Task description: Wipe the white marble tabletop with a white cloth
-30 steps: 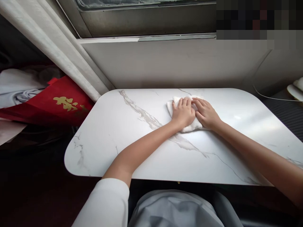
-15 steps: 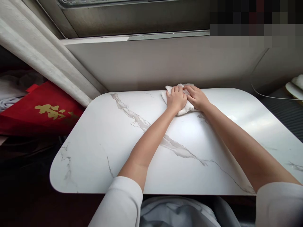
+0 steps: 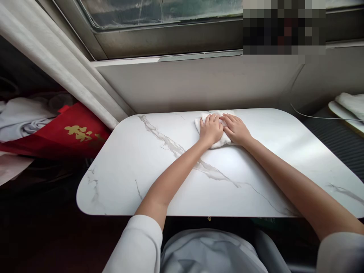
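A white cloth (image 3: pixel 220 143) lies bunched on the white marble-patterned table (image 3: pixel 119 163), close to its far edge. My left hand (image 3: pixel 211 131) presses down on the left part of the cloth, fingers bent over it. Beside it, my right hand (image 3: pixel 235 129) rests on the cloth's right part, with its fingertips touching or nearly touching my left hand. Both palms face down and hide much of the cloth.
A red bag (image 3: pixel 74 129) with gold characters and light fabric are at the left, by a pale curtain (image 3: pixel 65 57). Behind the table are a wall and window (image 3: pixel 170 15). At the right, a thin cable (image 3: pixel 321 117) runs near a folded white cloth (image 3: pixel 352 104).
The head view has shifted, showing more of the window. Both hands and the cloth have moved slightly back from the table's far edge, toward me.
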A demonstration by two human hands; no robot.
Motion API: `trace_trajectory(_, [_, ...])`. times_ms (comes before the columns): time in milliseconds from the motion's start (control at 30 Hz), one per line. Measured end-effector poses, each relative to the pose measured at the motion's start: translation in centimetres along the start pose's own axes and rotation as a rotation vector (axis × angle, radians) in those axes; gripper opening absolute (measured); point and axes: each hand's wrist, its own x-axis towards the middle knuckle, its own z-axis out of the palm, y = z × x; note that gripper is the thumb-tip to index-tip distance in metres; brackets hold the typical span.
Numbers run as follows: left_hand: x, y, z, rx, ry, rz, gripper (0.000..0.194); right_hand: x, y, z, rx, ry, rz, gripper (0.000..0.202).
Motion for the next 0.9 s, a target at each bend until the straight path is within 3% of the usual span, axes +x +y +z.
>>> trace_trajectory(533, [-14.5,5.8,-2.3,0.013,-0.134,0.134,0.053,-15.1,-5.8,-5.6,-0.033,-0.019,-0.093,0.052])
trace_trajectory(700, [-15.6,6.6,-2.6,0.011,-0.152,0.17,0.055,-16.5,-6.1,-6.1,-0.064,-0.019,-0.117,0.056])
trace_trajectory(900, [-14.6,6.5,-2.6,-0.01,-0.166,0.164,0.054,-15.4,-5.5,-6.0,-0.053,-0.04,-0.135,0.058])
